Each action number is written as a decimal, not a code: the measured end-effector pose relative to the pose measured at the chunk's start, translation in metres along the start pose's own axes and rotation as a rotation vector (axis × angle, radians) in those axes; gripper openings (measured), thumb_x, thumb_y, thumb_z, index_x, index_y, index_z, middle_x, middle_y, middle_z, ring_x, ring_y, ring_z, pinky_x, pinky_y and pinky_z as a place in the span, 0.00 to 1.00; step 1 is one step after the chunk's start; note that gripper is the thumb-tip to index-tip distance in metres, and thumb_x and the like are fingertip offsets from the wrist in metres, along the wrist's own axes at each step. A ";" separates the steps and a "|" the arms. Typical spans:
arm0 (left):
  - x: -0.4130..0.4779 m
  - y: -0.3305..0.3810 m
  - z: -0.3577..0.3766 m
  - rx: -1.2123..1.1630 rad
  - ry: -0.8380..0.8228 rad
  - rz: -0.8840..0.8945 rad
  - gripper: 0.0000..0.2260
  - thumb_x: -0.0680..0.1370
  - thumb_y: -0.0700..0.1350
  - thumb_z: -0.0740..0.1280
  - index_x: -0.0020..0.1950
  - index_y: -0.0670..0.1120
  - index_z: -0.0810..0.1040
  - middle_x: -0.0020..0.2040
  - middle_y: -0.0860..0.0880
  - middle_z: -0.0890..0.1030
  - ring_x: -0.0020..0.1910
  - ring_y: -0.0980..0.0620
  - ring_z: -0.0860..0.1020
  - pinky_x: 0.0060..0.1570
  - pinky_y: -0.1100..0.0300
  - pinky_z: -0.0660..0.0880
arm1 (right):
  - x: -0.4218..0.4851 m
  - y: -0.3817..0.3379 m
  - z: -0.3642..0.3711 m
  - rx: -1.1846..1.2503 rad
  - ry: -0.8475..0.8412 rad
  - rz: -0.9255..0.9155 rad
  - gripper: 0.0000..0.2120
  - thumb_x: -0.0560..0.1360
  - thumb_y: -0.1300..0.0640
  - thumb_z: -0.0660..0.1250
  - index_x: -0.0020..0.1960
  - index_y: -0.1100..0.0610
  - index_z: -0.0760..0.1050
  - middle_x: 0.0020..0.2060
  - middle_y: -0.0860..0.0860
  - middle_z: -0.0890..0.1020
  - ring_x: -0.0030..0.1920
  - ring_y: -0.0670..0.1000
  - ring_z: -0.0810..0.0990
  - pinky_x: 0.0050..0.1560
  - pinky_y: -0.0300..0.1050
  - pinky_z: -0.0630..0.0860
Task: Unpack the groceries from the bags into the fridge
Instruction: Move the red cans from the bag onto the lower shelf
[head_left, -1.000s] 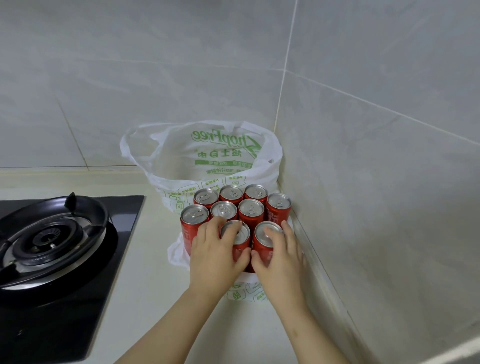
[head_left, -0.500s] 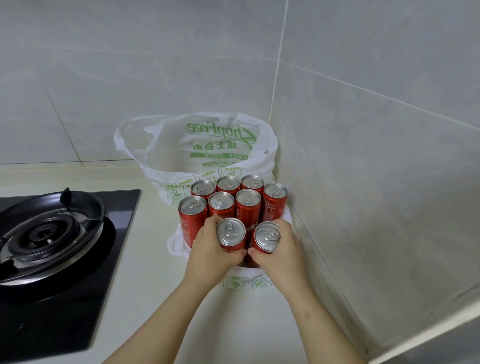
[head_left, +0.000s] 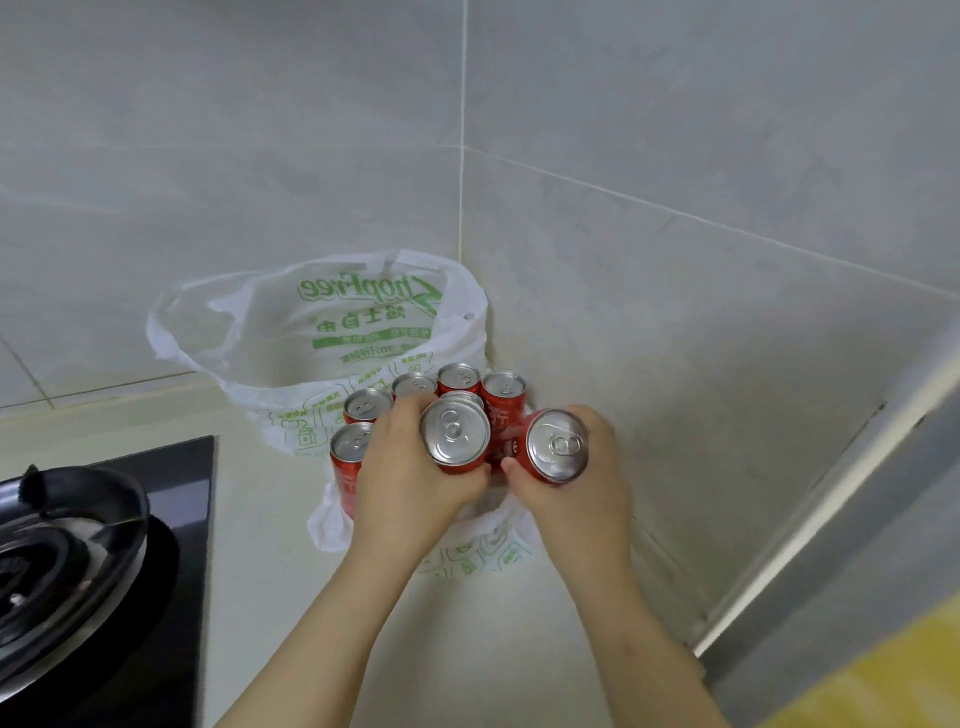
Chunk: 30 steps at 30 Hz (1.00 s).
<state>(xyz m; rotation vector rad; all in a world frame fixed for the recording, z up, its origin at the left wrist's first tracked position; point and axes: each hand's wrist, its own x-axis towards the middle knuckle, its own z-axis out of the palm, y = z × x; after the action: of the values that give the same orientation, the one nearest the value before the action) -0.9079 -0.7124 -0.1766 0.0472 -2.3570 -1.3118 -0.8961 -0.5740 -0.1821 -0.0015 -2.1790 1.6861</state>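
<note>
In a tiled kitchen corner, a person's left hand grips one red drink can while the right hand grips a second can — both silver tops tilted toward the camera, held above the remaining cans, which stand clustered upright on the pale countertop. The cluster sits on the flattened front of a white plastic bag printed in green, its mouth open against the wall. A black gas hob lies to the left, apart from the cans.

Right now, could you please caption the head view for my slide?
Over the remaining cans by the shopping bag, the left hand grips the left can and the right hand the right can.
</note>
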 end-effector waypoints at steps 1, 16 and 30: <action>0.000 0.006 -0.004 -0.005 -0.027 0.030 0.25 0.55 0.46 0.75 0.48 0.52 0.70 0.43 0.52 0.79 0.42 0.47 0.79 0.40 0.46 0.77 | -0.006 -0.007 -0.003 0.003 0.030 -0.008 0.25 0.63 0.63 0.76 0.47 0.40 0.68 0.43 0.37 0.77 0.43 0.30 0.75 0.39 0.21 0.67; -0.124 0.108 0.054 -0.276 -0.828 0.478 0.23 0.57 0.45 0.78 0.44 0.60 0.71 0.41 0.59 0.78 0.43 0.62 0.76 0.39 0.73 0.70 | -0.177 -0.038 -0.143 -0.100 0.734 0.274 0.26 0.61 0.64 0.75 0.47 0.42 0.67 0.34 0.26 0.76 0.35 0.30 0.75 0.32 0.25 0.71; -0.413 0.283 0.092 -0.569 -1.402 0.852 0.26 0.59 0.43 0.78 0.48 0.62 0.70 0.45 0.59 0.79 0.45 0.61 0.76 0.40 0.76 0.68 | -0.430 -0.090 -0.321 -0.309 1.464 0.286 0.26 0.62 0.65 0.76 0.51 0.46 0.68 0.35 0.37 0.81 0.36 0.32 0.78 0.37 0.27 0.72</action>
<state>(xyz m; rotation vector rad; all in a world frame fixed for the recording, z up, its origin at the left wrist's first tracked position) -0.5203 -0.3851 -0.1353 -2.3731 -2.0784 -1.6202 -0.3809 -0.3993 -0.1606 -1.2315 -1.2141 0.8205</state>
